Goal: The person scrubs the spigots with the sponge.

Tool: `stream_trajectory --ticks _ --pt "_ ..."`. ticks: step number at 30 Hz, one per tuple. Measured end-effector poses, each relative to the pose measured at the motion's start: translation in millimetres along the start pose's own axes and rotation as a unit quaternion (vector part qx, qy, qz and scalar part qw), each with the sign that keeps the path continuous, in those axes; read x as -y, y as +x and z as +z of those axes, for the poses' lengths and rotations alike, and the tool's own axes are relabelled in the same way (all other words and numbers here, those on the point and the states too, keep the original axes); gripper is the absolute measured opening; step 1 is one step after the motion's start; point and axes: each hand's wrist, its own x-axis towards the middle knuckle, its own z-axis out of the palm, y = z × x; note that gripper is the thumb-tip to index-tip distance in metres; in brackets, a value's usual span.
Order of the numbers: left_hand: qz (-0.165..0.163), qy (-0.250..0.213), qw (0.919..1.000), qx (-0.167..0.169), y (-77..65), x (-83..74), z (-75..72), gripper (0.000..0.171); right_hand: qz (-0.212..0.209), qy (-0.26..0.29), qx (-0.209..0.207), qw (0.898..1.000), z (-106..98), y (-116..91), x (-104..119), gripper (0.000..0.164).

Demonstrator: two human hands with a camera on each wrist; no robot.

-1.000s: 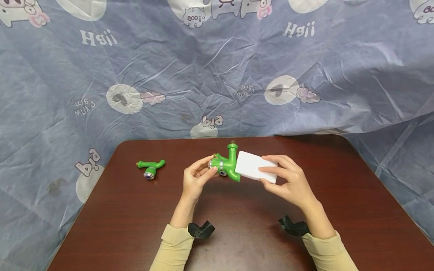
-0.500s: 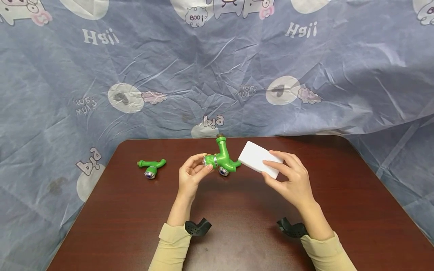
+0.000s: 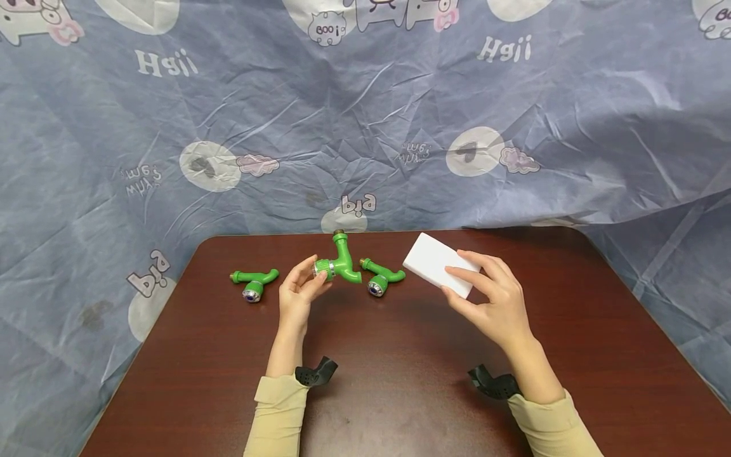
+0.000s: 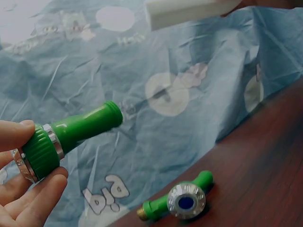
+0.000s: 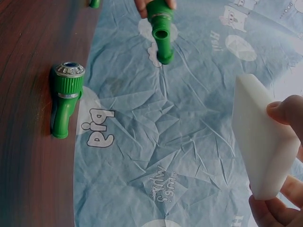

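Note:
My left hand (image 3: 298, 293) pinches the ribbed knob of a green faucet (image 3: 344, 261) between thumb and fingers, holding it up over the table. The faucet's brass-threaded inlet points up and its spout bends to the right. In the left wrist view, the fingers (image 4: 49, 194) wrap the knob's silver-rimmed end. My right hand (image 3: 495, 298) grips a white rectangular sponge block (image 3: 438, 265) by its right end, tilted in the air. A wide gap separates the sponge from the held faucet.
A second green faucet (image 3: 381, 277) lies on the brown table (image 3: 400, 381), just right of the held one. Another green faucet (image 3: 254, 284) lies farther left. A blue printed cloth (image 3: 365, 127) hangs behind the table's back edge.
My left hand has carried the faucet leftward, away from the sponge, which it overlapped in view earlier. The sponge has risen slightly and tilted. The faucet lying behind now shows fully.

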Motion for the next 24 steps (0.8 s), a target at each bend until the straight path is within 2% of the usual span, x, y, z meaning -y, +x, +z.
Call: stream_trajectory --ticks 9,12,18,21,24 --pt "-0.044 0.020 0.9984 -0.029 5.5 18.1 -13.2 0.039 0.003 -0.008 0.003 1.000 -0.3 -0.7 -0.2 0.025" --pt "-0.043 0.029 0.9977 -0.043 6.4 25.2 -15.7 0.039 0.005 -0.010 0.004 1.000 -0.5 -0.7 -0.2 0.026" --pt "-0.011 0.049 0.9961 -0.073 7.4 41.5 -20.9 0.038 0.007 -0.010 0.007 1.000 -1.0 -0.2 0.0 0.027" --pt "-0.011 0.059 0.9936 -0.095 7.3 45.0 -21.9 0.038 0.009 -0.010 0.010 1.000 -1.3 -0.1 0.3 0.027" --pt "-0.024 0.088 0.9877 -0.127 6.7 45.3 -21.2 0.040 0.009 -0.009 0.011 1.000 -1.6 -0.2 0.7 0.027"
